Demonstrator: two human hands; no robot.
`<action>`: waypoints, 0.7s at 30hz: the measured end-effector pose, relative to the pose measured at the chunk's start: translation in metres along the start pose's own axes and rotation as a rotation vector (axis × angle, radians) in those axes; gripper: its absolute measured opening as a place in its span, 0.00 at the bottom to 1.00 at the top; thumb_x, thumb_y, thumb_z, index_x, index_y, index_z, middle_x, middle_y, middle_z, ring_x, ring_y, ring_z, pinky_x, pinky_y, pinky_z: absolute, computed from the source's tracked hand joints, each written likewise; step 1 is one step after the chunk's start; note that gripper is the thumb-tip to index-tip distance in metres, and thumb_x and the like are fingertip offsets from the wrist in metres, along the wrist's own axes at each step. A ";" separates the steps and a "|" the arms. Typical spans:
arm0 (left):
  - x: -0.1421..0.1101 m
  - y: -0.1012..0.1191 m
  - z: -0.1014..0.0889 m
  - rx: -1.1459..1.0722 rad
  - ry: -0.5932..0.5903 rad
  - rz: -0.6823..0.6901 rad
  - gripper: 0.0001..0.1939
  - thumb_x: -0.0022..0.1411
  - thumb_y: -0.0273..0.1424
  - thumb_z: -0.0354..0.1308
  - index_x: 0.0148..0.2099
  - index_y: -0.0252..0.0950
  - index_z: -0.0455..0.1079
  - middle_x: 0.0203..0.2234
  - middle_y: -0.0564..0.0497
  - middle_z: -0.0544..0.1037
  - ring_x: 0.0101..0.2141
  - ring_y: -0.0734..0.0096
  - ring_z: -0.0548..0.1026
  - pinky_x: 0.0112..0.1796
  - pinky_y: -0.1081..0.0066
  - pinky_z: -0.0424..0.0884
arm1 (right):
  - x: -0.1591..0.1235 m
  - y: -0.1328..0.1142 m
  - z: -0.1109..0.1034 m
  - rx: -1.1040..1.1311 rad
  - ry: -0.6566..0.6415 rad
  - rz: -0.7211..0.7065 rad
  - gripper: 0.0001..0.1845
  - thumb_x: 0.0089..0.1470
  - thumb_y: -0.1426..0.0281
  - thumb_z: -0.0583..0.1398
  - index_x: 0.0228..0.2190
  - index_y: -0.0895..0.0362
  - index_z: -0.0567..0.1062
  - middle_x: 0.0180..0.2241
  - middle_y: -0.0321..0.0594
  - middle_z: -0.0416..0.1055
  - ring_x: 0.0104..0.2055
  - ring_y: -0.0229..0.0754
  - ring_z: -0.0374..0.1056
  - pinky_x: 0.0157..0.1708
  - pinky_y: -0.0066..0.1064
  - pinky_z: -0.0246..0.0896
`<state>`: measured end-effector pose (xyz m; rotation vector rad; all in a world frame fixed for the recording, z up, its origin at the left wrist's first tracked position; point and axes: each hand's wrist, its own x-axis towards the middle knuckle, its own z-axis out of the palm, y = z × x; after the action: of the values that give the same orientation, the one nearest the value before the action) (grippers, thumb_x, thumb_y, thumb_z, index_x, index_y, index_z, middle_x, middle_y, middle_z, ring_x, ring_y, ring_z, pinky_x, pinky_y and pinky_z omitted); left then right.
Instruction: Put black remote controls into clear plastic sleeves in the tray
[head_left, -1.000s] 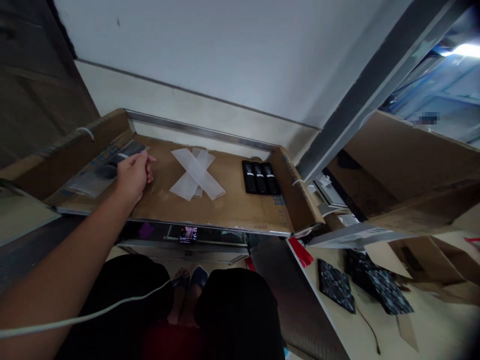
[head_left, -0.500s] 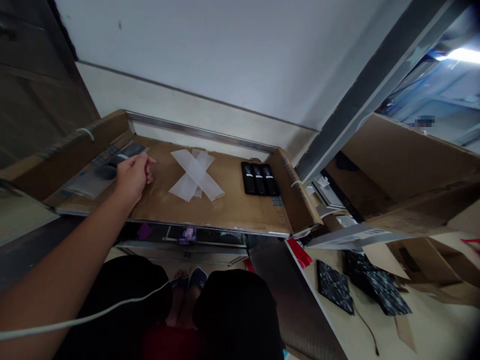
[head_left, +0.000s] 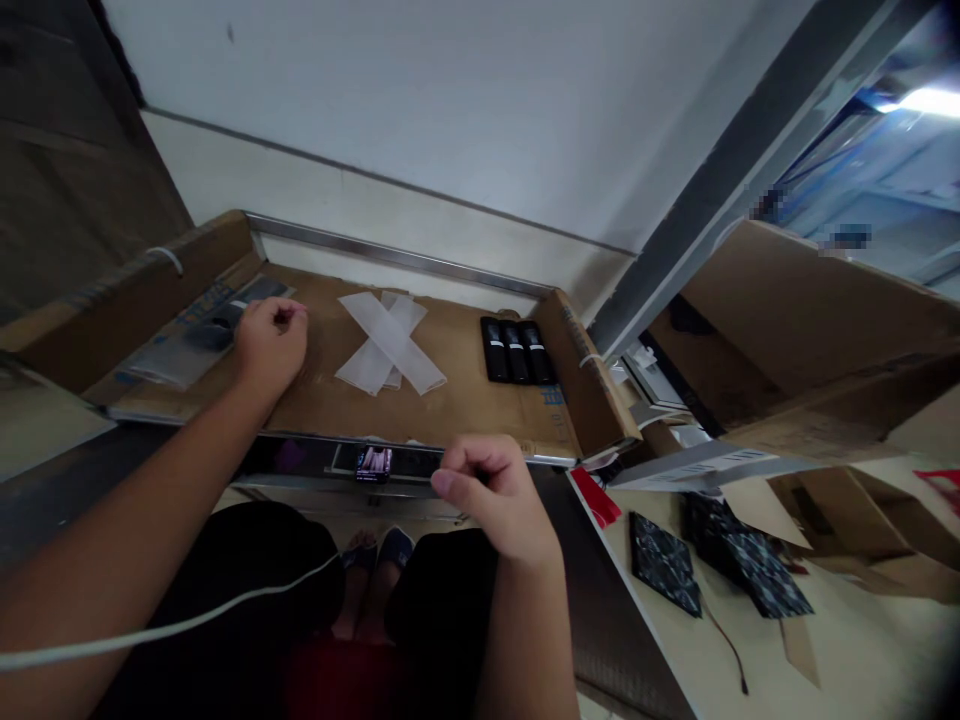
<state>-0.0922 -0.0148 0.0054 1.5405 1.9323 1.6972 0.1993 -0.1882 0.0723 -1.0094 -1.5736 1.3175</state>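
Note:
My left hand (head_left: 271, 345) rests at the left of the cardboard-lined tray (head_left: 330, 415), its fingers curled in and nothing visible in them. Right beside it lie clear plastic sleeves (head_left: 169, 350) with a dark item (head_left: 214, 330) among them, partly covered by the hand. Crossed strips of translucent white plastic sleeve (head_left: 394, 345) sit in the middle. Three black slim items with white bands (head_left: 516, 350) stand side by side at the right end. Over the tray's front edge hovers my right hand (head_left: 491, 495), loosely curled with a gap between thumb and fingers, holding nothing visible.
Cardboard walls (head_left: 592, 385) close the tray's ends. Below its front edge a lit phone (head_left: 373, 463) lies on a lower shelf. A white cable (head_left: 225, 610) crosses over my lap. To the right are dark patterned pouches (head_left: 664, 560) and open cardboard boxes (head_left: 862, 525).
My right hand has come into view from below, up to the tray's front edge. My left hand has turned slightly in place, its fingers curling further in. The tray's contents look unmoved.

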 end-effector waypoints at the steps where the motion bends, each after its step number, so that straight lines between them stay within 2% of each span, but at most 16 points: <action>1: 0.000 0.000 -0.002 0.169 -0.002 0.091 0.07 0.58 0.29 0.57 0.37 0.34 0.75 0.40 0.42 0.76 0.47 0.56 0.72 0.53 0.56 0.65 | 0.008 0.005 -0.009 0.036 -0.017 0.011 0.17 0.51 0.60 0.68 0.19 0.55 0.71 0.15 0.28 0.56 0.19 0.31 0.48 0.20 0.26 0.43; 3: 0.001 0.000 -0.010 0.419 -0.031 0.215 0.12 0.57 0.30 0.57 0.44 0.34 0.74 0.55 0.37 0.71 0.58 0.45 0.65 0.59 0.48 0.58 | 0.012 0.015 -0.023 0.082 -0.063 0.056 0.14 0.51 0.61 0.69 0.25 0.57 0.75 0.16 0.25 0.54 0.18 0.30 0.46 0.20 0.25 0.41; 5: 0.005 -0.002 -0.023 0.576 -0.076 0.204 0.20 0.57 0.31 0.58 0.51 0.32 0.71 0.64 0.32 0.61 0.62 0.37 0.59 0.58 0.42 0.57 | 0.008 0.023 -0.032 0.118 -0.135 0.106 0.12 0.52 0.63 0.70 0.35 0.57 0.78 0.19 0.25 0.58 0.19 0.30 0.51 0.21 0.24 0.45; 6: 0.008 -0.004 -0.029 0.650 -0.111 0.154 0.23 0.57 0.33 0.58 0.54 0.30 0.69 0.64 0.28 0.60 0.62 0.34 0.59 0.57 0.41 0.58 | 0.006 0.025 -0.036 0.130 -0.173 0.112 0.13 0.52 0.64 0.69 0.38 0.57 0.79 0.21 0.27 0.62 0.21 0.31 0.56 0.23 0.24 0.49; 8: 0.016 -0.007 -0.040 0.788 -0.193 0.029 0.29 0.58 0.36 0.57 0.58 0.24 0.65 0.60 0.21 0.65 0.58 0.31 0.63 0.54 0.39 0.61 | 0.003 0.029 -0.041 0.144 -0.245 0.097 0.11 0.52 0.67 0.69 0.38 0.57 0.79 0.28 0.33 0.68 0.28 0.33 0.62 0.28 0.25 0.56; 10: 0.024 -0.008 -0.045 0.887 -0.275 -0.016 0.30 0.60 0.38 0.55 0.59 0.21 0.64 0.56 0.19 0.68 0.56 0.29 0.65 0.52 0.40 0.63 | 0.003 0.032 -0.044 0.150 -0.278 0.081 0.08 0.51 0.70 0.68 0.34 0.58 0.78 0.31 0.35 0.69 0.31 0.33 0.63 0.31 0.25 0.57; 13: 0.041 -0.006 -0.044 0.937 -0.395 -0.028 0.32 0.60 0.42 0.57 0.57 0.21 0.66 0.55 0.20 0.69 0.53 0.30 0.69 0.48 0.45 0.68 | 0.007 0.036 -0.045 0.184 -0.235 0.089 0.08 0.51 0.70 0.68 0.33 0.57 0.75 0.28 0.31 0.66 0.28 0.32 0.59 0.29 0.24 0.53; 15: 0.054 -0.005 -0.041 0.918 -0.531 -0.111 0.32 0.53 0.47 0.64 0.48 0.22 0.71 0.44 0.24 0.76 0.44 0.37 0.75 0.42 0.52 0.71 | 0.010 0.038 -0.044 0.195 -0.201 0.080 0.10 0.51 0.70 0.69 0.34 0.57 0.74 0.28 0.30 0.65 0.28 0.32 0.58 0.28 0.24 0.52; 16: 0.060 -0.006 -0.040 0.888 -0.589 -0.159 0.30 0.49 0.48 0.68 0.41 0.24 0.73 0.34 0.31 0.78 0.38 0.42 0.76 0.38 0.56 0.71 | 0.010 0.038 -0.044 0.193 -0.192 0.074 0.11 0.51 0.70 0.69 0.35 0.57 0.74 0.28 0.30 0.65 0.28 0.32 0.58 0.28 0.24 0.51; 17: 0.065 -0.006 -0.040 0.849 -0.623 -0.199 0.27 0.44 0.48 0.71 0.34 0.27 0.73 0.24 0.40 0.75 0.32 0.48 0.75 0.35 0.61 0.71 | 0.011 0.039 -0.043 0.188 -0.186 0.069 0.11 0.51 0.69 0.69 0.35 0.57 0.74 0.28 0.30 0.65 0.28 0.32 0.58 0.28 0.24 0.51; 19: 0.066 -0.007 -0.044 0.734 -0.586 -0.249 0.24 0.36 0.45 0.76 0.23 0.34 0.68 0.13 0.54 0.61 0.23 0.59 0.69 0.29 0.69 0.66 | 0.012 0.038 -0.042 0.178 -0.165 0.071 0.10 0.53 0.67 0.69 0.33 0.57 0.74 0.27 0.30 0.64 0.27 0.31 0.57 0.27 0.24 0.50; 21: 0.056 -0.003 -0.051 0.443 -0.455 -0.287 0.23 0.29 0.38 0.78 0.20 0.35 0.66 0.10 0.59 0.56 0.19 0.66 0.64 0.24 0.73 0.60 | 0.012 0.037 -0.042 0.190 -0.120 0.084 0.11 0.55 0.65 0.68 0.32 0.57 0.73 0.25 0.29 0.62 0.24 0.30 0.54 0.23 0.24 0.47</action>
<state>-0.1541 -0.0060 0.0480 1.5069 2.2133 0.7546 0.2373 -0.1584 0.0414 -0.9007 -1.4746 1.5787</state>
